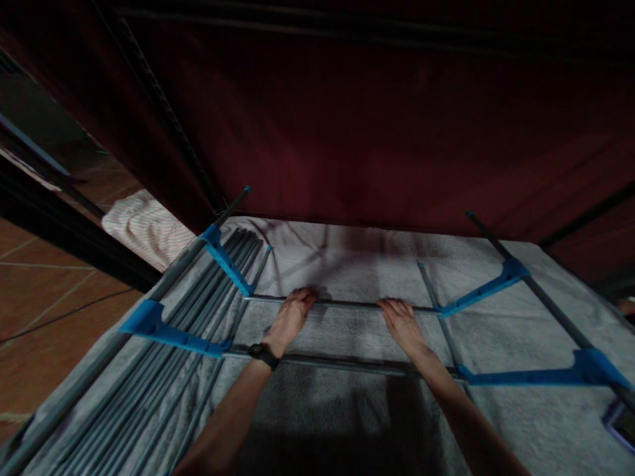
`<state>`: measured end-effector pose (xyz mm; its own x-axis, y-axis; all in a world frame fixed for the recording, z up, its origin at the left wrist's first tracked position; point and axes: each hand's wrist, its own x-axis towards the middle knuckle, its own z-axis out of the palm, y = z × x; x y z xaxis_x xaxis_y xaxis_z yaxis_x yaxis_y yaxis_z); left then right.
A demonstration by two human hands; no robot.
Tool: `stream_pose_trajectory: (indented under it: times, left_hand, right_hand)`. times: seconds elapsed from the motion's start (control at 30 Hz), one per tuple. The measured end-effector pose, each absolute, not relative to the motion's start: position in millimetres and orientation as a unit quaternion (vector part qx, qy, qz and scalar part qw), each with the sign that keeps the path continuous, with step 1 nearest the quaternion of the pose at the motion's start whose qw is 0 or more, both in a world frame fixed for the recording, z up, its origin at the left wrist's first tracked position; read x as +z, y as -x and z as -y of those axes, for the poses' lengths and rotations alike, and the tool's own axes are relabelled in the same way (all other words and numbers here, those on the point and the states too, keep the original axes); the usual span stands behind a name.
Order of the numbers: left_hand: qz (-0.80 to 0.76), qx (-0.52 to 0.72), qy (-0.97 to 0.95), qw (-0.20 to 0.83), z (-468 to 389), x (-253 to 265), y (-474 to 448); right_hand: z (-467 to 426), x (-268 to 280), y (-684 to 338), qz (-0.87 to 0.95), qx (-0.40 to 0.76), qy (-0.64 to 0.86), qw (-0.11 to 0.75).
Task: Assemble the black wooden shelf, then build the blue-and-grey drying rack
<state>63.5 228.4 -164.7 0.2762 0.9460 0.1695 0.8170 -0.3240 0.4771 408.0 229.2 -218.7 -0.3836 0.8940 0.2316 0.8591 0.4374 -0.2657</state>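
A frame of grey metal tubes and blue plastic brackets lies in front of me on a light grey cloth. My left hand (292,318), with a dark watch (264,356) on its wrist, is closed over the far cross tube (347,304). Further right on that same tube, my right hand (401,322) has its fingers curled over it. A near cross tube (347,365) passes beneath my forearms. Blue brackets (231,264) (173,336) join the cross tubes to the left side; blue brackets (479,297) (536,377) do so at the right. My fingertips' undersides are hidden.
Several loose grey tubes (193,330) lie side by side at the left on the grey cloth (347,416). A dark red panel (372,145) rises behind the cloth. Left of it are a striped cloth (146,225) and a tiled floor (44,291). A purple-edged object (618,423) sits at the right edge.
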Motion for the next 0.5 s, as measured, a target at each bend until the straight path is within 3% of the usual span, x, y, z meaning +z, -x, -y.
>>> stream_pose_trajectory:
  times: [0.2,0.37,0.5]
  left_hand:
    - [-0.63,0.307,-0.706,0.1,-209.8,-161.2,-46.3]
    - [-0.754,0.498,-0.427,0.034,-201.1,-174.6,-3.3]
    - [-0.755,0.548,-0.349,0.088,-219.3,-189.3,23.6]
  right_hand:
    - [-233.2,-220.3,-410.2,0.83,0.054,0.532,0.158]
    - [-233.4,-219.7,-408.6,0.831,0.051,0.53,0.161]
    - [-234.1,-218.7,-408.1,0.834,0.049,0.526,0.158]
